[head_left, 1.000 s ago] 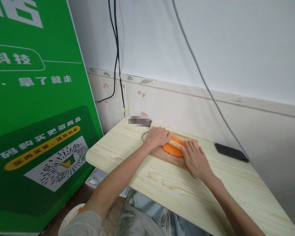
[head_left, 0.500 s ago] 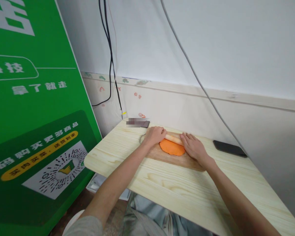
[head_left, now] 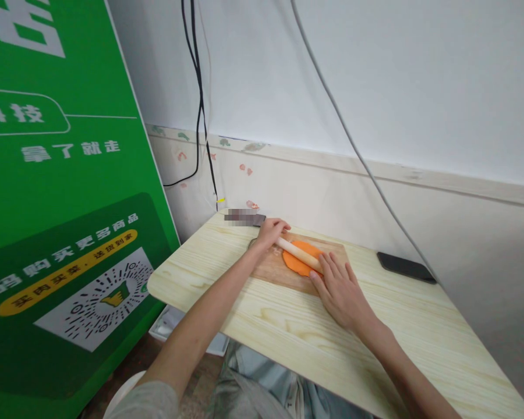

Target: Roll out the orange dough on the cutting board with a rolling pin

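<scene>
A pale wooden rolling pin (head_left: 303, 256) lies slantwise across a thin, flat round of orange dough (head_left: 293, 266). Beneath the dough is a wooden board (head_left: 271, 269) on the table. My left hand (head_left: 273, 231) has its fingers curled over the pin's far left end. At the near right end, my right hand (head_left: 338, 291) rests flat on the pin, fingers stretched out and thumb apart. That end of the pin is hidden under the hand. Some of the dough's right side is covered by the pin and my right fingers.
A black phone (head_left: 406, 267) lies at the table's right, close to the wall. A dark flat object (head_left: 258, 220), partly blurred out, is at the back left. A green sign (head_left: 70, 192) stands left of the table (head_left: 192, 273). A grey cable (head_left: 353, 145) hangs down the wall.
The rolling pin has turned and come nearer, its right end most, so it now crosses the dough's middle. My right hand has moved toward me; my left hand has shifted slightly away.
</scene>
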`<state>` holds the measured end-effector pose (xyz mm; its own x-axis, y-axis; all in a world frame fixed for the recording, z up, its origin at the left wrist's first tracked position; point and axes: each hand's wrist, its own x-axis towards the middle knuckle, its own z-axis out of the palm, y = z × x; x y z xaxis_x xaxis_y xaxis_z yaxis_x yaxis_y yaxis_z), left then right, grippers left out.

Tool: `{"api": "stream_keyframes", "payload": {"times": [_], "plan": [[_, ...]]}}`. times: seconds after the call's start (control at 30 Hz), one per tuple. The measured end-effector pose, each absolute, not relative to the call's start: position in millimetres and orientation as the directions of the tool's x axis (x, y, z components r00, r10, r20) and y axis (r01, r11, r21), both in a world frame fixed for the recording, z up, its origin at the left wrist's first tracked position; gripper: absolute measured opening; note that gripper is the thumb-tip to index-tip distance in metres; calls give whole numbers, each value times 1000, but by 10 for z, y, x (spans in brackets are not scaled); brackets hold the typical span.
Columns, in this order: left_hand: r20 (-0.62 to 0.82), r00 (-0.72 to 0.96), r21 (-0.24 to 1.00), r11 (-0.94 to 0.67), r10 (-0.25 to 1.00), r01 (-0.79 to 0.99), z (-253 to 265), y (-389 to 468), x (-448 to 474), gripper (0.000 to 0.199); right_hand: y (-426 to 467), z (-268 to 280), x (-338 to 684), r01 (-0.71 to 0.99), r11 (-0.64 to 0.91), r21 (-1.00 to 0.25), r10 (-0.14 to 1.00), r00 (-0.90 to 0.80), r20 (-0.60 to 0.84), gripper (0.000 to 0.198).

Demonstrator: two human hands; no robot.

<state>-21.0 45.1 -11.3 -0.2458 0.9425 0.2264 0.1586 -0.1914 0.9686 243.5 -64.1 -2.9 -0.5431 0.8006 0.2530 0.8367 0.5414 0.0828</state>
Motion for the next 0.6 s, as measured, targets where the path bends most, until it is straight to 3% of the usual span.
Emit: {"api": "stream_keyframes", "payload": {"times": [0.17, 0.4, 0.6], "plan": [[226, -242, 970, -195, 943, 147, -158, 463, -209, 23, -287, 234, 2064, 877, 462, 134, 860, -480, 176, 74], [229, -291, 973, -219, 929, 68, -112, 458, -228, 21, 67, 409, 1680, 870, 473, 138, 874, -483, 54, 58], [134, -265, 972, -179, 955, -153, -29, 410, -268, 18, -345, 322, 1655, 819, 565, 99, 799, -573, 182, 64]]}}
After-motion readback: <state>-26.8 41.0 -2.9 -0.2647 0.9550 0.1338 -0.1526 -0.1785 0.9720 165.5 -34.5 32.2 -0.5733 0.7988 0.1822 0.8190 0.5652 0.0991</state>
